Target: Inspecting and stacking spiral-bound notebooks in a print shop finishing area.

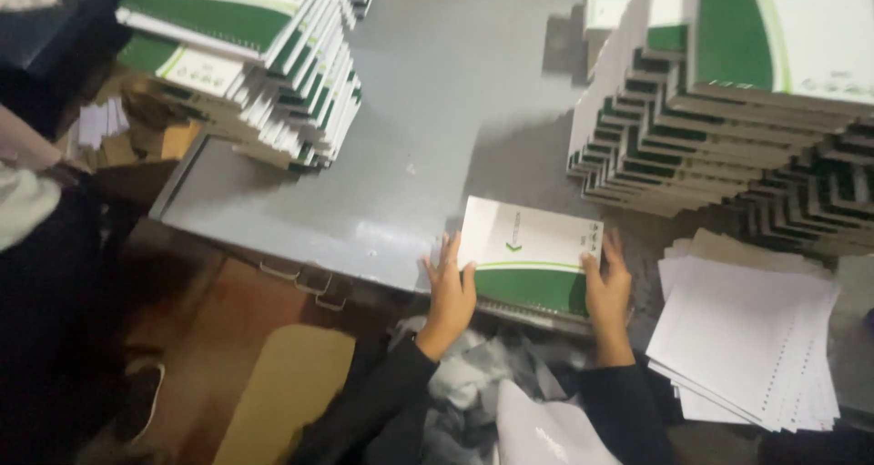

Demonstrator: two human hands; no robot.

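Both hands lie flat with fingers spread on a green-and-white spiral notebook [533,257] at the grey counter's [428,128] near edge: left hand [449,292] on its left side, right hand [607,288] on its right.

Bare grey table [437,128] lies open between 2 notebook stacks, left [273,74] and right [719,128].
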